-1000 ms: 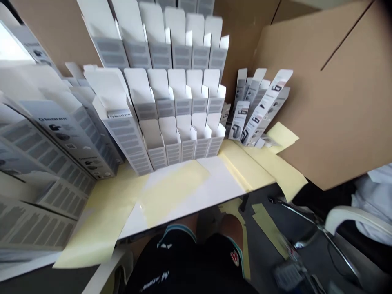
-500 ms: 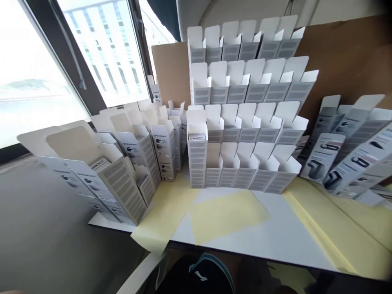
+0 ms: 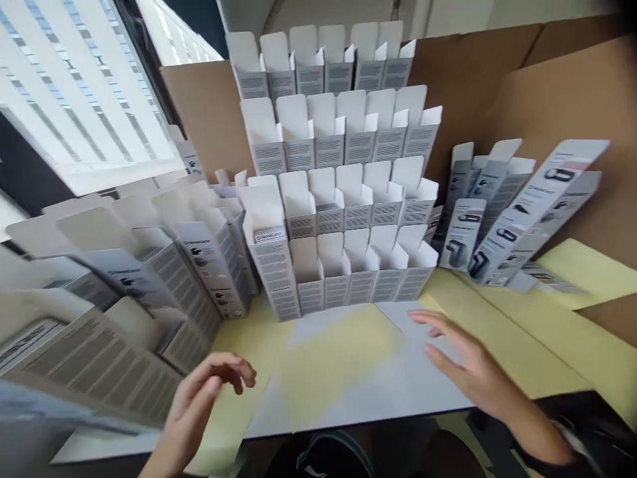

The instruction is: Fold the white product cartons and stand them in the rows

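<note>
My left hand hovers over the left front of the table, fingers curved and apart, holding nothing. It is nearest to the tall printed cartons on the left. On the other side, my right hand reaches in above the white tabletop, its thumb and fingers spread around nothing. Between and behind the hands stand rows of small open-topped white cartons with raised flaps. At the left end of the front row is a taller carton with a printed item showing inside its top.
Yellow paper sheets lie on the table. More printed cartons lean at the right, before a brown cardboard panel. A window is at the upper left. The table's front edge runs just below my hands.
Both of my hands have come into view over the table from below. The view has turned right, so the carton rows now appear further left.
</note>
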Demonstrator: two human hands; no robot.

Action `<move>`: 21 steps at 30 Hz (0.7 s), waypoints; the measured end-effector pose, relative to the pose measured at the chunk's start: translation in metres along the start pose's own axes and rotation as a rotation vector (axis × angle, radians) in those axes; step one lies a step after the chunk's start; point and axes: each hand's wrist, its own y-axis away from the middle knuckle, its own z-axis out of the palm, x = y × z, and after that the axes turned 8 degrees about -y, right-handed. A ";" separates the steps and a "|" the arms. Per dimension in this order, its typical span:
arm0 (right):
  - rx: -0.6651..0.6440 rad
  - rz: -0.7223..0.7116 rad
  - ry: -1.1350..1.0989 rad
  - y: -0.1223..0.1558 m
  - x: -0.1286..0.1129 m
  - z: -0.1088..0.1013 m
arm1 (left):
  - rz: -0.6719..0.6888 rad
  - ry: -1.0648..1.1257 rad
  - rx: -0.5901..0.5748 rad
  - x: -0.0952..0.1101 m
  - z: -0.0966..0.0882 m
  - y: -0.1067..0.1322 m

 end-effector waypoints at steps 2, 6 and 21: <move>-0.074 0.105 0.053 0.012 0.024 0.022 | 0.004 -0.144 -0.214 -0.012 0.023 -0.020; -0.131 0.289 0.196 0.043 0.055 0.049 | 0.048 -0.398 -0.334 -0.035 0.053 -0.050; 0.159 0.019 0.523 0.100 0.134 0.073 | 0.316 -0.753 0.712 -0.055 -0.006 -0.134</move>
